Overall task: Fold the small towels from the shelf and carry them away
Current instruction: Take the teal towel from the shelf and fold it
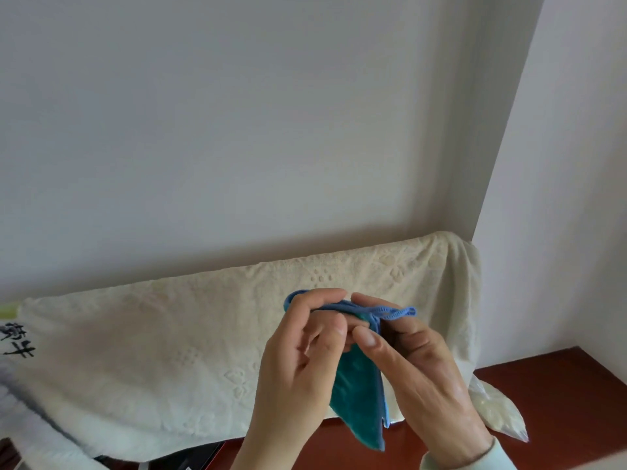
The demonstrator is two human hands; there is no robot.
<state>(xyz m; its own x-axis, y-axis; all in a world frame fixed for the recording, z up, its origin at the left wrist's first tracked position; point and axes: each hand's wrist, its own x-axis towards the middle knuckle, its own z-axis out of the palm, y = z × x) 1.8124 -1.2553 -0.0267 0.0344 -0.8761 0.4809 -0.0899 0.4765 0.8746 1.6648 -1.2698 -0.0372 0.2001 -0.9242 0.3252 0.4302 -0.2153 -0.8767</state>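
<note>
I note left hand (298, 364) and right hand (427, 378), fingers (325, 295) pinched on the teal towel (356, 405), held aloft; fold appears partly made, carrying away outstanding.

I count two grips of mine: my left grip (298, 361) and my right grip (424, 371), both pinching one small towel (356, 395), teal with a blue edge. It carries one blue loop (397, 313). One pale sleeve cuff (475, 459) shows, on the right arm only. Behind hangs one large cream cloth (169, 334). One clear plastic bag (498, 412) lies on one red-brown surface (559, 385). At far left is one white fluffy fabric (30, 418) with two black characters (13, 337).
</note>
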